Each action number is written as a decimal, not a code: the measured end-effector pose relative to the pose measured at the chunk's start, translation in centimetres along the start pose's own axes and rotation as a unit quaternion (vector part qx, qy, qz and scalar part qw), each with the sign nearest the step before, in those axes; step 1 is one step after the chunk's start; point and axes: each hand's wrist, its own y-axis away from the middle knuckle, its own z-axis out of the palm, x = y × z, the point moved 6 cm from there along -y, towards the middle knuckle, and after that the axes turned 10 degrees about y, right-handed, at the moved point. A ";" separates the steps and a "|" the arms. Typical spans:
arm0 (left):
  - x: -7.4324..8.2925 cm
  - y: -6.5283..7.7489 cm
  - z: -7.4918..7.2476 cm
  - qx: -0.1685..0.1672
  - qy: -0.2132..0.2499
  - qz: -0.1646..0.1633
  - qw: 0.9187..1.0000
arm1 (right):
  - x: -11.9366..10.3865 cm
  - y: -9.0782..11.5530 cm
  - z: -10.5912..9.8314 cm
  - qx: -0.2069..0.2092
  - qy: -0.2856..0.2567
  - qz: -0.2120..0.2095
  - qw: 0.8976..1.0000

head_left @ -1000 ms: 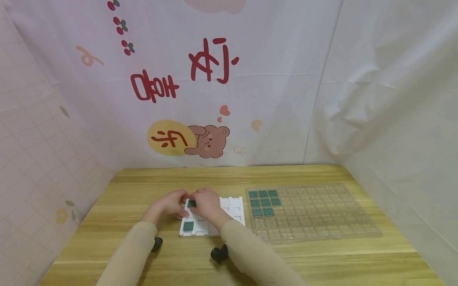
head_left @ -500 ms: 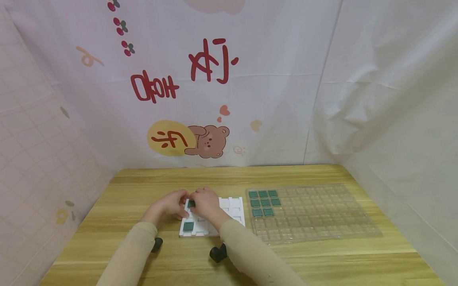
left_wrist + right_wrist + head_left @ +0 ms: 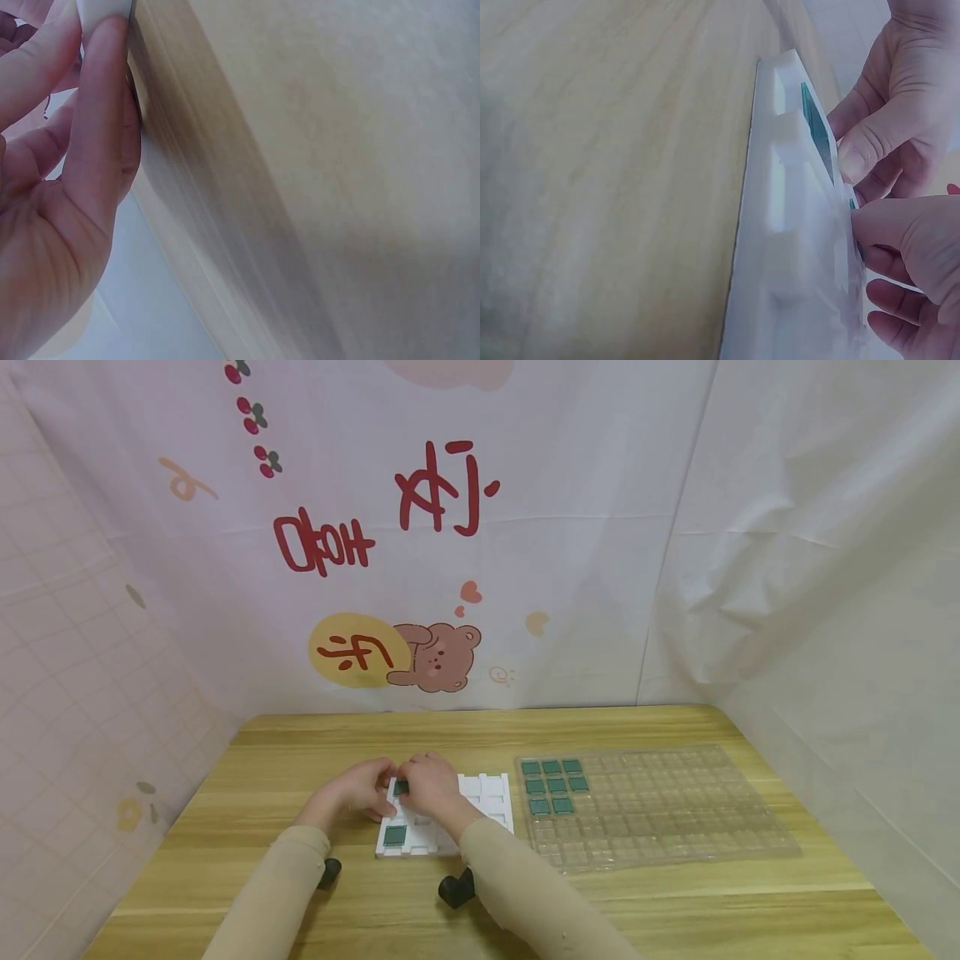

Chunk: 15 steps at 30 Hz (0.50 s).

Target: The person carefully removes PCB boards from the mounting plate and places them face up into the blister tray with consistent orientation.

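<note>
In the head view a white compartmented tray lies on the table. My left hand holds its left edge, the thumb on the near side of the corner slot. In the left wrist view the left hand's fingers pinch the tray's white edge. My right hand reaches over the tray and pinches a green square chip at the far-left slot, its fingers covering part of it. Another green chip sits flat in the near-left slot. The right wrist view shows both hands close together at the tray's rim.
Right of the white tray lies a large clear plastic tray with many small pockets. Several green chips fill its far-left pockets. Black wrist mounts hang under the sleeves. Printed white cloth stands behind the wooden table.
Both hands stay nearly in place at the tray's far-left slot. The right wrist and its black mount have shifted very slightly left.
</note>
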 end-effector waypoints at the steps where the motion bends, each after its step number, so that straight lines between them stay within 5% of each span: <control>1: 0.0 0.0 0.0 0.001 0.000 -0.001 1.000 | 0.0 0.0 0.0 0.001 -0.004 0.000 1.000; 15: 0.1 0.1 -0.1 0.004 -0.011 -0.004 1.000 | 0.5 -0.1 0.3 -0.007 -0.057 0.011 0.998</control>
